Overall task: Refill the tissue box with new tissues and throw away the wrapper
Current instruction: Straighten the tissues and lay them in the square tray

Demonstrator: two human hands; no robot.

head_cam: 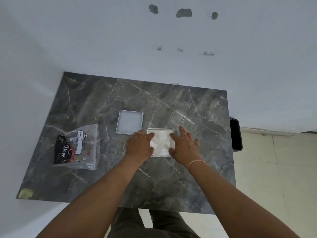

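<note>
A square white tissue box (pixel 161 130) sits open on the dark marble table (pixel 197 107), filled with white tissues (pixel 161 143). My left hand (pixel 139 145) rests against the box's left side, its fingertips on the tissues. My right hand (pixel 185 145) lies on the box's right side with fingers spread. The box's white lid (pixel 129 124) lies upturned just behind and to the left of the box. A clear plastic wrapper (pixel 77 146) with black and red print lies flat at the table's left.
White walls bound the table at the back and left. A black bin (pixel 236 134) stands on the tiled floor past the table's right edge. A patch of tape (pixel 25 193) marks the front left corner.
</note>
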